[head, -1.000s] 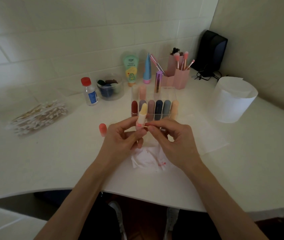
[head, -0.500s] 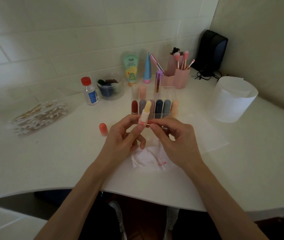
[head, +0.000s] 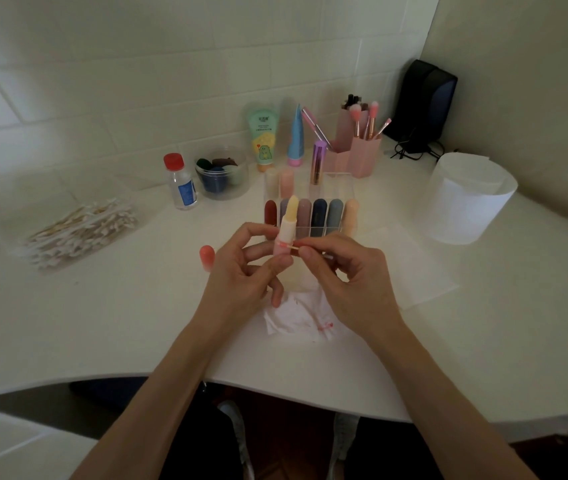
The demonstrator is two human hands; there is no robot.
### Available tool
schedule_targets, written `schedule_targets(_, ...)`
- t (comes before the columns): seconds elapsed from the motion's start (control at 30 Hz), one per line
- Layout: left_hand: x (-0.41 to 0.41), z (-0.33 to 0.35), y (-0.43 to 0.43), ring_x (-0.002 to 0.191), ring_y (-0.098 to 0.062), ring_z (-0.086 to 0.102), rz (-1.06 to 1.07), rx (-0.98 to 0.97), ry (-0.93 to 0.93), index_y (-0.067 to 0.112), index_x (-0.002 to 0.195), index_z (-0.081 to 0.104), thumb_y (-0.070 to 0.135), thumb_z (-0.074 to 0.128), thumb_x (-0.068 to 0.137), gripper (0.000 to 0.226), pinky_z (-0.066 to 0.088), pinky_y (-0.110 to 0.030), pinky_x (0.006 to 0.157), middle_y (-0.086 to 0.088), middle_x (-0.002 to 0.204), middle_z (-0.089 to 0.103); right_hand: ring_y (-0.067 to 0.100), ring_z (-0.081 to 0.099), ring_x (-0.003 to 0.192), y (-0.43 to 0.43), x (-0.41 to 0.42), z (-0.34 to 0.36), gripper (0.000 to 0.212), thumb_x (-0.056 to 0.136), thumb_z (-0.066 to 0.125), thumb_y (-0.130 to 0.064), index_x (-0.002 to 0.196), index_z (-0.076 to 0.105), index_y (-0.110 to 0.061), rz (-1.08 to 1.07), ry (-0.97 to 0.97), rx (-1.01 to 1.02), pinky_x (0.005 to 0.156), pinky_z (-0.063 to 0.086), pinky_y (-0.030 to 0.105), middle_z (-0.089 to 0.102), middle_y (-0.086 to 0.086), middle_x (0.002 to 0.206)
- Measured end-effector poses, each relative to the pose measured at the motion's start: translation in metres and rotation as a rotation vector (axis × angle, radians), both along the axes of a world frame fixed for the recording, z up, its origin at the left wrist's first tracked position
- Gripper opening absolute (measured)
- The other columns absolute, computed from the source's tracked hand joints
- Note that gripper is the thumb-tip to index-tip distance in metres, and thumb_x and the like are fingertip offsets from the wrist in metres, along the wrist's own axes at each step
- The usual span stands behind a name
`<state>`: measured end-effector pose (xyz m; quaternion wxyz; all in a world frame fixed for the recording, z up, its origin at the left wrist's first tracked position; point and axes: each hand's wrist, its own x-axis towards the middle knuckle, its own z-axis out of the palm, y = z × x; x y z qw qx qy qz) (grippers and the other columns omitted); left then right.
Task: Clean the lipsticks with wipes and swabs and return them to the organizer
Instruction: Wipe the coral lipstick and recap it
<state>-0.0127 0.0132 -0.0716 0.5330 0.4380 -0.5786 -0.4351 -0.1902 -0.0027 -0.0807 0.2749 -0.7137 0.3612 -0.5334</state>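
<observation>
My left hand [head: 241, 271] holds an uncapped lipstick [head: 287, 220] upright, pale yellow stick above a pink base. My right hand [head: 348, 275] pinches a cotton swab [head: 293, 247], whose reddened tip touches the pink base. Just behind stands the clear organizer [head: 339, 188] with a front row of several capped lipsticks in red, mauve, dark blue, grey and peach. The lipstick's coral cap [head: 206, 258] stands on the table to the left. A used wipe [head: 301, 317] with red smears lies under my hands.
A pile of cotton swabs [head: 78, 232] lies at the left. A red-capped bottle [head: 181, 183], a clear bowl [head: 221, 176], tubes [head: 263, 138], a pink brush holder [head: 362, 147] and a white wipe canister [head: 469, 199] line the back. The table edge [head: 275, 386] curves near me.
My left hand has lifted and straightened the lipstick a little. The swab has stayed at the base while my right hand shifted slightly right.
</observation>
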Motion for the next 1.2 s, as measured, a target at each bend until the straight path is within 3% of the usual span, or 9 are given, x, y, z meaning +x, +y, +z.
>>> schedule_targets(0.17,-0.0010,-0.0012,-0.0017,0.047,-0.021,0.061,-0.018,-0.026,0.005,0.005,0.113,0.056,0.019,0.061,0.094,0.024,0.042,-0.017,0.046,0.000,0.097,0.076,0.022,0.066,0.077,-0.0004,-0.0004,-0.0012,0.017,0.096,0.069,-0.013,0.111,0.076,-0.016,0.000,0.004,0.003,0.067,0.053,0.042,0.074,-0.001,0.093)
schedule_targets(0.33,-0.0013,-0.0036,-0.0017,0.047,-0.016,0.053,-0.001,-0.053,-0.072,0.014,0.116,0.061,0.021,0.061,0.097,0.021,0.044,-0.024,0.049,0.003,0.111,0.071,0.021,0.064,0.073,0.0002,-0.0007,0.0006,0.018,0.096,0.069,-0.014,0.111,0.076,-0.021,-0.009,-0.005,-0.011,0.063,0.052,0.036,0.075,-0.003,0.092)
schedule_targets(0.47,-0.0006,-0.0050,-0.0004,0.044,-0.025,0.047,0.038,-0.067,-0.090,0.017,0.110,0.068,0.018,0.070,0.091,0.018,0.042,-0.032,0.046,0.003,0.095,0.072,0.014,0.060,0.072,0.0006,0.0025,-0.0010,0.019,0.096,0.070,-0.010,0.112,0.077,-0.017,0.022,0.022,-0.028,0.064,0.047,0.023,0.072,-0.017,0.092)
schedule_targets(0.57,-0.0019,-0.0029,0.0002,0.043,-0.019,0.055,0.030,-0.074,-0.054,0.015,0.110,0.070,0.013,0.067,0.092,0.018,0.047,-0.023,0.047,0.004,0.095,0.074,0.012,0.061,0.074,-0.0008,0.0028,-0.0027,0.019,0.096,0.070,-0.009,0.113,0.077,-0.012,0.009,0.038,-0.022,0.066,0.046,0.018,0.073,-0.009,0.095)
schedule_targets(0.7,-0.0029,-0.0005,0.0006,0.046,-0.026,0.063,-0.019,-0.033,-0.031,0.014,0.120,0.061,0.022,0.063,0.091,0.030,0.048,-0.019,0.049,0.001,0.105,0.075,0.016,0.065,0.078,-0.0009,0.0012,-0.0021,0.018,0.096,0.069,-0.012,0.112,0.077,-0.013,-0.003,0.039,-0.031,0.067,0.050,0.022,0.075,-0.006,0.097)
schedule_targets(0.83,-0.0021,-0.0003,-0.0007,0.049,-0.031,0.066,-0.014,0.015,-0.008,0.009,0.110,0.046,0.020,0.064,0.092,0.027,0.048,-0.021,0.046,-0.002,0.098,0.076,0.017,0.066,0.078,-0.0011,0.0006,-0.0033,0.016,0.096,0.069,-0.013,0.110,0.077,-0.013,-0.021,0.038,-0.026,0.066,0.053,0.027,0.074,-0.004,0.093)
schedule_targets(1.0,-0.0001,-0.0035,-0.0026,0.056,-0.022,0.065,-0.032,-0.069,-0.061,0.004,0.115,0.057,0.010,0.054,0.102,0.015,0.043,-0.017,0.047,0.002,0.107,0.071,0.017,0.064,0.076,-0.0022,-0.0001,-0.0040,0.017,0.096,0.070,-0.013,0.111,0.077,-0.012,-0.022,0.022,-0.020,0.065,0.051,0.026,0.073,-0.005,0.092)
schedule_targets(1.13,-0.0006,-0.0035,-0.0025,0.055,-0.013,0.062,-0.043,-0.104,-0.112,0.007,0.122,0.060,0.014,0.050,0.104,0.022,0.042,-0.018,0.050,0.011,0.085,0.070,0.019,0.063,0.073,-0.0022,-0.0003,-0.0037,0.017,0.096,0.070,-0.013,0.112,0.077,-0.016,-0.024,0.017,-0.017,0.063,0.050,0.029,0.072,-0.004,0.090)
schedule_targets(1.2,-0.0021,-0.0038,-0.0020,0.061,-0.016,0.064,-0.047,-0.084,-0.087,0.007,0.123,0.062,0.010,0.056,0.101,0.023,0.046,-0.019,0.056,0.009,0.089,0.070,0.019,0.062,0.073,-0.0021,0.0000,-0.0035,0.018,0.096,0.070,-0.013,0.112,0.077,-0.017,-0.027,0.015,-0.019,0.062,0.050,0.029,0.073,-0.004,0.091)
